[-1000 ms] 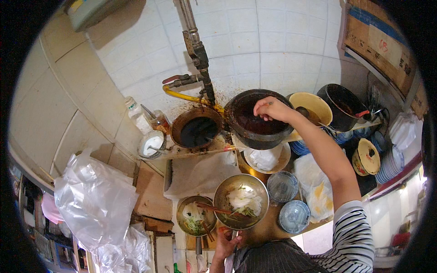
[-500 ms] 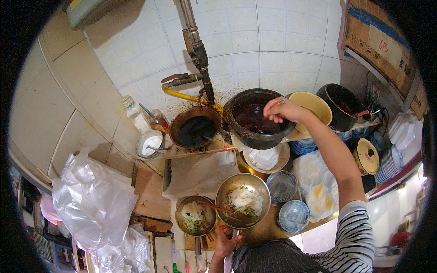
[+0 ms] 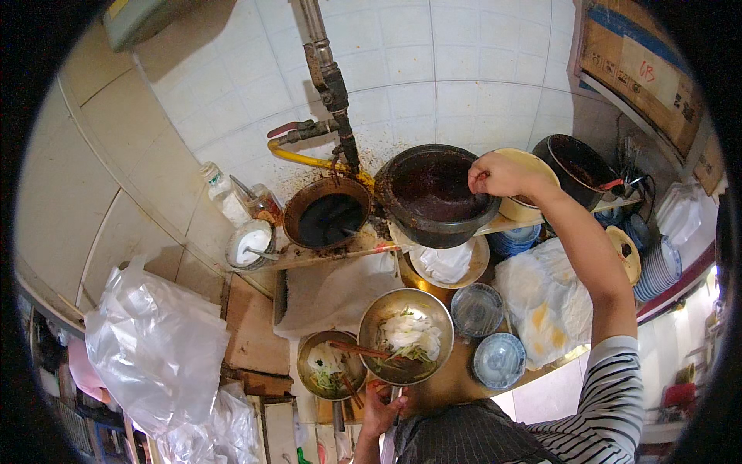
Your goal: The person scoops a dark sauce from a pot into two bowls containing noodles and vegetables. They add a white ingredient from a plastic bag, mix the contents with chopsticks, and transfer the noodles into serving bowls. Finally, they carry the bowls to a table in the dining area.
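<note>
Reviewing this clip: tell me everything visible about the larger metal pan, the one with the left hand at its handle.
The larger metal pan is round and silvery, with sloping walls and browned patches inside. Its handle points toward the person, with the left hand around it. Inside lie white food and green shreds. Brown chopsticks cross its left rim. A smaller pan sits close at left; whether they touch is unclear.

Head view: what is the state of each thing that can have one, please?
Left hand, gripping right saucepan by handle
Right hand, fingers curled, contents hidden
Right saucepan, holding white-and-green food, chopsticks
Left saucepan, same
Large black pot, uncovered
Small black pot, uncovered
Yellow basin, uncovered
Brown pan, holding dark liquid
White-powder bowl, spoon inside
</note>
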`<state>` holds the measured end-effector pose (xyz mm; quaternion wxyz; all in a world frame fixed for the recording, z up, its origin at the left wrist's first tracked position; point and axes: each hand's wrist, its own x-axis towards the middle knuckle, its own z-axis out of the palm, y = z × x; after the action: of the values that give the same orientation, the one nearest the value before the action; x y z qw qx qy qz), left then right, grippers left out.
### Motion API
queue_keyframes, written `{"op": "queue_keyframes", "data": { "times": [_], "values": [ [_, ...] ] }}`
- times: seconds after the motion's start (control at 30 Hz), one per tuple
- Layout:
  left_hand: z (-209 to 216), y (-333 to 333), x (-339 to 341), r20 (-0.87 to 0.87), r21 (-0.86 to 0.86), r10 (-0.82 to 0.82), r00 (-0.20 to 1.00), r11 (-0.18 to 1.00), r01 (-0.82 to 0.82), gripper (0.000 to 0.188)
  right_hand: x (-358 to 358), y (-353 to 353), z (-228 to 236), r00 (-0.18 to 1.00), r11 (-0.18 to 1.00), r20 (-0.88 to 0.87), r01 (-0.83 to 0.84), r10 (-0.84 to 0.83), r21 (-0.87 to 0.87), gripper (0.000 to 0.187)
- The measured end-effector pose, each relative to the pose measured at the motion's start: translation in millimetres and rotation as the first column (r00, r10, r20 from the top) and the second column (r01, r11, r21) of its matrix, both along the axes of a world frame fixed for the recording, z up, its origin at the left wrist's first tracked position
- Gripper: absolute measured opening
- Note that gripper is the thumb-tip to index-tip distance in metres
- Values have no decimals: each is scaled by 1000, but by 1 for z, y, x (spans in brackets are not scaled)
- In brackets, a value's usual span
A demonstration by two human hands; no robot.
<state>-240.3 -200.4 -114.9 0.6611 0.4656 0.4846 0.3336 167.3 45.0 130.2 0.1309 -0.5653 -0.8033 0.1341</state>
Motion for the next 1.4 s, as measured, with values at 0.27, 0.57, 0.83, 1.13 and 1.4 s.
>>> {"op": "queue_keyframes", "data": {
  "times": [0.27,0.57,0.83,1.13,1.4],
  "values": [
    [17,12,-19,20,0,-114,993,994,114,53,-41,17,3,828,934,-482,128,-286,-334,20],
    [29,11,-39,-4,42,-120,993,992,120,45,-30,39,-38,910,968,-367,239,-193,82,9],
    [23,-19,-23,73,6,63,995,998,-63,44,-26,0,5,993,993,-42,112,-111,24,21],
    [11,-56,26,37,17,129,991,991,-129,43,-37,41,-33,719,976,-665,94,-202,-194,15],
    [33,-99,60,-9,-107,254,967,961,-254,38,-10,23,-22,999,980,-32,40,-34,193,20]
  ]
}}
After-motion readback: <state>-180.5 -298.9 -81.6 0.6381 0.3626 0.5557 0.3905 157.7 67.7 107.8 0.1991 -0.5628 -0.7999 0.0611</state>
